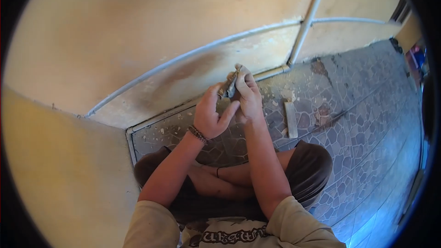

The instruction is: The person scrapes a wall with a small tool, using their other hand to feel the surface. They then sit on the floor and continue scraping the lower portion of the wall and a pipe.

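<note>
Both hands are raised together in front of me, over the crossed legs. Between them is a small, elongated brown-grey piece (229,86) with a rough surface and a narrow upper end; I cannot tell its kind. My right hand (248,96) grips it from the right, thumb along its side and fingers behind it near the narrow end. My left hand (209,115) has its fingers closed at the lower left of the piece, its thumb stretched toward the right palm. A beaded bracelet (198,134) circles the left wrist.
A short pale wooden strip (291,119) lies on the stone-patterned floor (363,124) to the right, among light chips. Ahead stands a yellowish wall (183,23) with pipes (301,41) along it. Another wall (64,165) closes the left side.
</note>
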The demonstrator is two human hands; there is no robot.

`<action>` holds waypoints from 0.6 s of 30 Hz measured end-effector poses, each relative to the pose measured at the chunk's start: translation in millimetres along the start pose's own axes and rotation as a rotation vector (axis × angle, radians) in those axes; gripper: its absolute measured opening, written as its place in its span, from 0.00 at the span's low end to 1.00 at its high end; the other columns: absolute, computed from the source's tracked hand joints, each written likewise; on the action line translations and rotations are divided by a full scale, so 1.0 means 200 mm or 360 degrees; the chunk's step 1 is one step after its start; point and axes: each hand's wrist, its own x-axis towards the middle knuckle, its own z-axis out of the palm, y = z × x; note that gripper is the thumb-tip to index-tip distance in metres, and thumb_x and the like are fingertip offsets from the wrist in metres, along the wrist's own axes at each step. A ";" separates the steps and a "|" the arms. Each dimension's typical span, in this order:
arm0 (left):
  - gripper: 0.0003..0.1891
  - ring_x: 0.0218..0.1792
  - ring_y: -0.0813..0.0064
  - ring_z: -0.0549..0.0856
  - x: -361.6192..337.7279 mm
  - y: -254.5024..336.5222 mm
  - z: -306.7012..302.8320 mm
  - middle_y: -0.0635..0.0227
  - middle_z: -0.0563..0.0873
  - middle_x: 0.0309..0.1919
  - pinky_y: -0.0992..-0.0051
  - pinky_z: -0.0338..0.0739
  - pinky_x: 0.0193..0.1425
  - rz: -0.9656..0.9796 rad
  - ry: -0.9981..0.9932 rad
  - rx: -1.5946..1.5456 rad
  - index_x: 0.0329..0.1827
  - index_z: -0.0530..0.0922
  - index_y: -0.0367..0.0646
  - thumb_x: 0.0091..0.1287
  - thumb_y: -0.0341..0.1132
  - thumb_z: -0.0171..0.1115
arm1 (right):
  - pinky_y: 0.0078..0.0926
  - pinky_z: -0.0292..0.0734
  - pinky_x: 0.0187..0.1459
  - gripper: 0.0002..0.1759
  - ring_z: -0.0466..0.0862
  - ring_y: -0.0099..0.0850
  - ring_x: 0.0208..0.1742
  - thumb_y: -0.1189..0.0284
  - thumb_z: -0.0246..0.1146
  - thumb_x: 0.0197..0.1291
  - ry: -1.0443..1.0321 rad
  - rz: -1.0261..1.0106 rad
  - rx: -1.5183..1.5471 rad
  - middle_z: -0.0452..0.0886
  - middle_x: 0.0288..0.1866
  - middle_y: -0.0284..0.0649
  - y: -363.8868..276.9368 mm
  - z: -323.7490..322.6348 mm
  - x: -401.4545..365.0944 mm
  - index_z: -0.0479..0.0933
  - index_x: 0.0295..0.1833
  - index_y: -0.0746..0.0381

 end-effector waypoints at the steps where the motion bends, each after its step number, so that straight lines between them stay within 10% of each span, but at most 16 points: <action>1: 0.17 0.42 0.60 0.86 0.00 -0.02 -0.02 0.53 0.85 0.42 0.68 0.79 0.48 -0.0037 0.0071 0.0041 0.55 0.75 0.32 0.64 0.30 0.63 | 0.26 0.75 0.49 0.19 0.78 0.25 0.48 0.66 0.55 0.72 -0.0103 -0.0055 -0.0055 0.78 0.49 0.37 0.02 0.03 0.00 0.69 0.64 0.61; 12: 0.23 0.42 0.54 0.84 0.04 -0.14 -0.23 0.53 0.84 0.44 0.64 0.79 0.48 0.0399 0.0313 0.0223 0.53 0.81 0.38 0.51 0.18 0.56 | 0.28 0.76 0.52 0.19 0.80 0.27 0.51 0.75 0.55 0.70 0.0159 -0.0078 -0.0350 0.79 0.53 0.37 0.06 0.24 -0.15 0.69 0.64 0.62; 18: 0.23 0.46 0.70 0.84 -0.12 -0.22 -0.27 0.58 0.84 0.45 0.72 0.76 0.53 -0.0630 0.0119 -0.0977 0.58 0.76 0.37 0.56 0.20 0.57 | 0.27 0.77 0.52 0.21 0.81 0.27 0.50 0.80 0.56 0.67 0.0200 -0.0156 -0.0364 0.81 0.52 0.40 0.21 0.21 -0.12 0.68 0.65 0.66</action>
